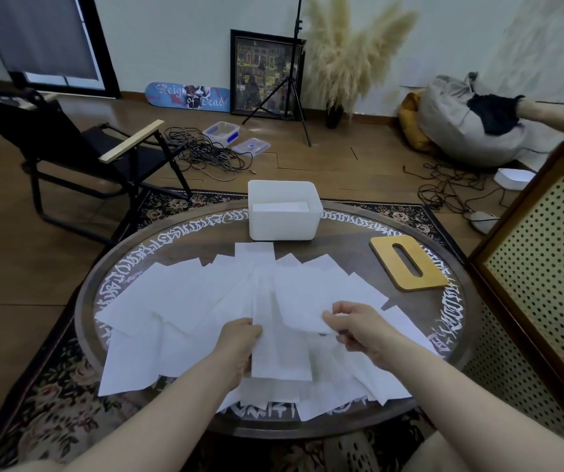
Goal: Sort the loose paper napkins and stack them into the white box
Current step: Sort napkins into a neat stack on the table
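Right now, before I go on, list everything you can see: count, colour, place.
paper napkins: many, white, spread loose over the table's near half
white box: one, table's far edge, napkins already inside
wooden lid: one, tan, slotted, right of the box
round table: one, dark, white lettering round the rim
folding chair: one, black, far left
left hand: grips a napkin's left edge
right hand: pinches another napkin
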